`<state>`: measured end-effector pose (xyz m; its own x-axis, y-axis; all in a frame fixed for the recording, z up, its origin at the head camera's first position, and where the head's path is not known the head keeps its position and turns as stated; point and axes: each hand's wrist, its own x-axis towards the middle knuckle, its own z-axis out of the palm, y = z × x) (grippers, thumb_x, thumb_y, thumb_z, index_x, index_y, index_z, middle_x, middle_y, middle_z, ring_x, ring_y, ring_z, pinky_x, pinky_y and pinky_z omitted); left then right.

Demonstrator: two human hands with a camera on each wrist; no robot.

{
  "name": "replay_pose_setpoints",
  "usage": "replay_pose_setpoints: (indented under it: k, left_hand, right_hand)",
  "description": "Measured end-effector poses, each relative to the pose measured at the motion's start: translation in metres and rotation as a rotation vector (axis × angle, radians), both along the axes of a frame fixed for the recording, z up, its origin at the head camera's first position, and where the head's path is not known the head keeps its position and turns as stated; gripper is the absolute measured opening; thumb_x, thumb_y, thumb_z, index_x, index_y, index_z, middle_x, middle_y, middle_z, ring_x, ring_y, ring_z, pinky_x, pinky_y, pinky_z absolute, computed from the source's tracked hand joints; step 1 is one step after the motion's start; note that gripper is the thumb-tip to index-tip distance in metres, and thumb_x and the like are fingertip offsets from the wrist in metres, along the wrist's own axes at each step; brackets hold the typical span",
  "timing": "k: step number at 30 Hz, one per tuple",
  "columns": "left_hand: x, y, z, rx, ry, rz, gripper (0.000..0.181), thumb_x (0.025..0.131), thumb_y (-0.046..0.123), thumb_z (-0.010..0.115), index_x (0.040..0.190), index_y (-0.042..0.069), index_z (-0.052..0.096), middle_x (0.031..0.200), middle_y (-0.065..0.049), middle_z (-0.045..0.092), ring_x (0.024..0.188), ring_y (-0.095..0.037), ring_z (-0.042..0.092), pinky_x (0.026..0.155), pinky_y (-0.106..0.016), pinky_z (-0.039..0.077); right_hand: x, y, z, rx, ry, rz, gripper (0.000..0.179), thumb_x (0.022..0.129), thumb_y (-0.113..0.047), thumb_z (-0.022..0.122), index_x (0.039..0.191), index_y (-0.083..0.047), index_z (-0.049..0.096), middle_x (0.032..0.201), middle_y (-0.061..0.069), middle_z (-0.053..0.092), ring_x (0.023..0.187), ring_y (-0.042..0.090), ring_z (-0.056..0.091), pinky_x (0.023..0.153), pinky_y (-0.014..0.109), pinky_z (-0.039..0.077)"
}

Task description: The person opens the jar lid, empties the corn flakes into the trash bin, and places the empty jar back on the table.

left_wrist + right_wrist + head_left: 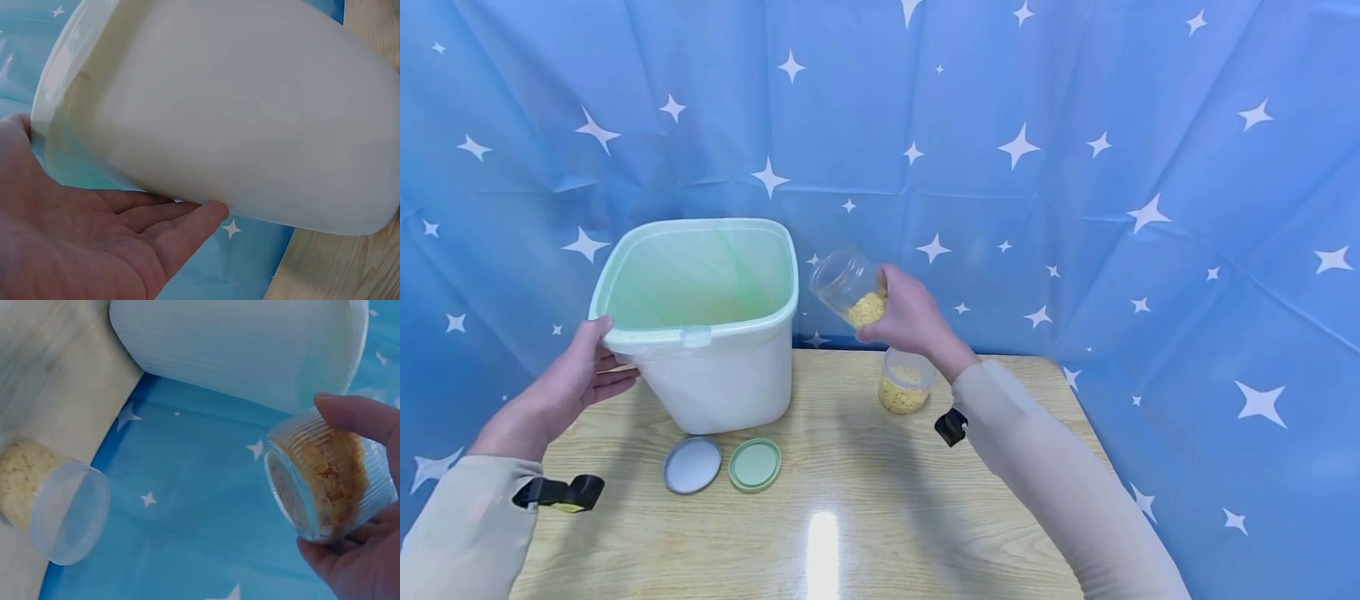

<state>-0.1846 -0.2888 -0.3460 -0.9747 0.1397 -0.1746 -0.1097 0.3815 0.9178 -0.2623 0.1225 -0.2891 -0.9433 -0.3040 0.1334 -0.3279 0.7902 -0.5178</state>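
A white plastic bin (pixel 733 375) with a pale green rim stands at the table's back left. My left hand (pixel 576 375) grips its left front corner, thumb over the rim; in the left wrist view the fingers (pixel 194 231) extend below the rim along the outer wall. To the bin's right, my right hand (pixel 910 312) holds a clear jar (pixel 842 279) in the air, tilted with its mouth toward the bin. Yellow flakes (pixel 868 308) lie in the jar's lower part. The right wrist view shows the jar's ribbed wall (pixel 331 481) between thumb and fingers.
A second clear jar (pixel 904 392) of yellow flakes stands uncovered on the wooden table (pixel 850 467) below my right wrist. In front of the bin lie a grey-rimmed round lid (pixel 692 465) and a green one (pixel 755 464). A blue star-patterned curtain (pixel 880 125) hangs behind.
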Motion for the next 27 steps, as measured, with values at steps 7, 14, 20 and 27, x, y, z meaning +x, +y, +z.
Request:
replay_pose_setpoints:
  k: [7,14,20,27]
  left_hand:
    - [0.0,0.001,-0.003,-0.02,0.002,0.011,0.057,0.099,0.062,0.003,0.126,0.025,0.035,0.146,-0.032,0.035,0.11,-0.008,0.057,0.087,-0.017,0.056]
    - [0.001,0.005,-0.004,-0.038,-0.013,0.03,0.072,0.098,0.065,0.002,0.134,0.011,0.034,0.148,-0.035,0.032,0.117,-0.015,0.056,0.087,-0.016,0.056]
    - [0.001,0.006,-0.004,-0.028,-0.033,0.045,0.08,0.096,0.067,0.002,0.136,0.006,0.034,0.15,-0.036,0.029,0.121,-0.021,0.054,0.086,-0.013,0.055]
    - [0.002,0.006,-0.006,-0.022,-0.035,0.053,0.087,0.095,0.068,0.002,0.142,-0.001,0.028,0.151,-0.037,0.027,0.134,-0.047,0.041,0.085,-0.013,0.055]
  right_hand:
    - [-0.012,-0.017,0.014,0.051,0.031,-0.015,0.087,0.062,-0.026,0.088,0.135,-0.009,0.045,0.129,0.006,0.057,0.111,0.023,0.056,0.095,0.043,0.054]
    - [-0.024,-0.031,0.026,0.091,0.052,-0.021,0.089,0.061,-0.023,0.087,0.138,-0.01,0.043,0.124,0.003,0.058,0.108,0.019,0.054,0.093,0.039,0.054]
    - [-0.032,-0.04,0.039,0.152,0.086,-0.032,0.084,0.062,-0.016,0.084,0.136,-0.011,0.045,0.118,0.001,0.057,0.103,0.017,0.051,0.085,0.033,0.054]
    - [-0.038,-0.052,0.054,0.284,0.116,-0.034,0.087,0.068,-0.016,0.081,0.144,-0.011,0.038,0.14,0.003,0.051,0.13,0.024,0.046,0.11,0.036,0.044]
